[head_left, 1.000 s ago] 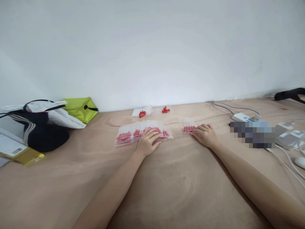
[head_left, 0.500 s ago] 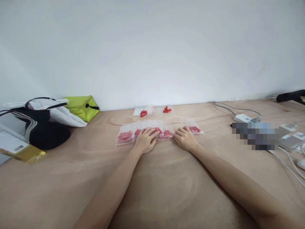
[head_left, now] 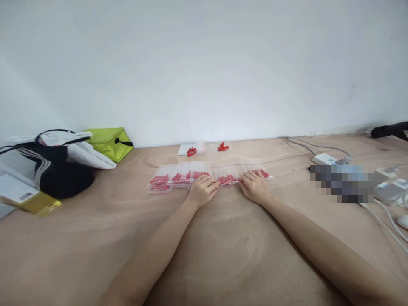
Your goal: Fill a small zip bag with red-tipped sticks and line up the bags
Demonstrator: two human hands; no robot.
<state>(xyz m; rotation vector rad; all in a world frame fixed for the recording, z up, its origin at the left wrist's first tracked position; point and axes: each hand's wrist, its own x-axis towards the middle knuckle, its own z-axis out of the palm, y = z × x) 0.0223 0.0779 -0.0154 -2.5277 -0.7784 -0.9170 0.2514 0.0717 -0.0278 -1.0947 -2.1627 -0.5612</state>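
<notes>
Clear zip bags holding red-handled, thin-shafted pieces lie in a row across the table. My left hand (head_left: 203, 190) rests at the near edge of the row, fingers bent together on the edge of a zip bag (head_left: 225, 175) in the middle. On its other side, my right hand (head_left: 254, 188) has its fingers curled at the near edge of the right-end zip bag (head_left: 259, 166), partly covering it. The fingertips' exact grip is hard to make out. Left of my left hand, overlapping bags (head_left: 160, 178) show red handles through the plastic.
Two heaps of small red pieces (head_left: 191, 151) lie on zip bags by the wall. At left are a black cap (head_left: 65, 174), a white bag, a lime-green bag (head_left: 110, 142) and a gold box (head_left: 38, 206). A power strip (head_left: 325, 159), cables and chargers occupy the right.
My left hand has moved right and nearer, its spread fingers drawing together. My right hand has shifted slightly right. The left bags now lie farther left, and the middle bag shows between my hands.
</notes>
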